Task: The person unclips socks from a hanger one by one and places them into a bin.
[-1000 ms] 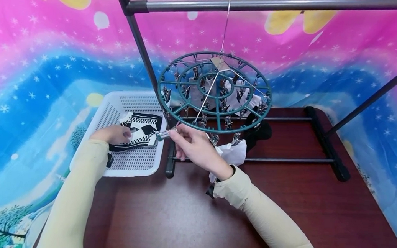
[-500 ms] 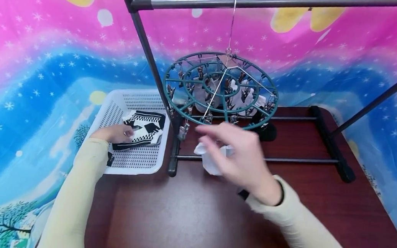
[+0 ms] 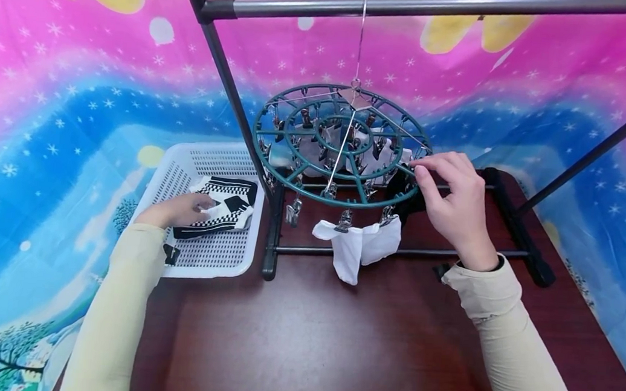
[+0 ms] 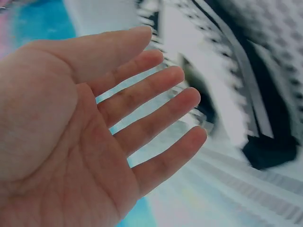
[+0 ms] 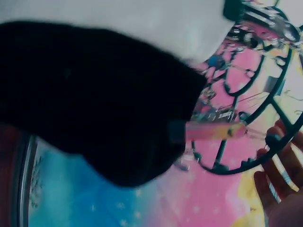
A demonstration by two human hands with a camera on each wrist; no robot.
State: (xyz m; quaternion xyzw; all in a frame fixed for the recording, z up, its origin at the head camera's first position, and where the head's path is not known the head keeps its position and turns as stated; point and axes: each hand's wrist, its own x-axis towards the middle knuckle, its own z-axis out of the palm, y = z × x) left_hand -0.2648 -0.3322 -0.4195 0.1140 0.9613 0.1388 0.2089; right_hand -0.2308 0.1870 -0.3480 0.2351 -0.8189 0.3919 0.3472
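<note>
My left hand (image 3: 183, 209) reaches into the white basket (image 3: 215, 266), over black-and-white patterned socks (image 3: 236, 204). In the left wrist view its fingers (image 4: 142, 94) are extended and spread, palm showing, with nothing held. A round green clip hanger (image 3: 340, 202) hangs from the rack's top bar. At its right side my right hand (image 3: 457, 196) pinches the rim between thumb and forefinger. White socks (image 3: 347, 255) dangle from metal clips at the hanger's front. A black sock (image 5: 94, 104) fills much of the right wrist view, beside the ring.
The grey metal rack (image 3: 413, 8) stands on the dark red table (image 3: 303, 340), its lower bars crossing behind the white socks. An unused clip (image 3: 292, 211) hangs at the hanger's front left. A patterned cloth backdrop (image 3: 79, 112) surrounds the table.
My right hand has let go of a clip at the hanger's front left and moved right to the rim. The left hand stays over the basket.
</note>
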